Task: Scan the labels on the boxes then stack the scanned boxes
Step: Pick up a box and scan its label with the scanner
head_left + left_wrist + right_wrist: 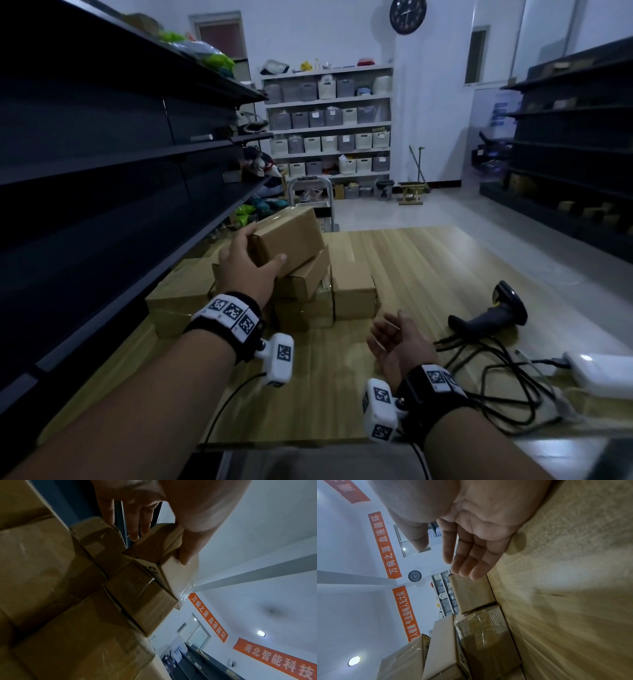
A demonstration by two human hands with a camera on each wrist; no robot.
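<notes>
My left hand (pixel 263 245) grips the near end of a plain cardboard box (pixel 291 236), thumb on its right side and fingers over its left edge. The box is tilted over a small stack: a second brown box (pixel 306 279) lies on a taped box (pixel 303 311). In the left wrist view my thumb (pixel 186 555) presses the held box (pixel 178 577). My right hand (pixel 387 330) lies palm-up on the wooden table (pixel 428 260), fingers relaxed, holding nothing; its fingers (pixel 467 563) show the same in the right wrist view. The black barcode scanner (pixel 493 315) lies on the table to its right.
Another brown box (pixel 352 291) stands right of the stack and a larger carton (pixel 178 294) left of it. Tangled black cables (pixel 496 383) and a white device (pixel 599 373) lie at the table's right. Dark shelving (pixel 102 171) runs close along the left.
</notes>
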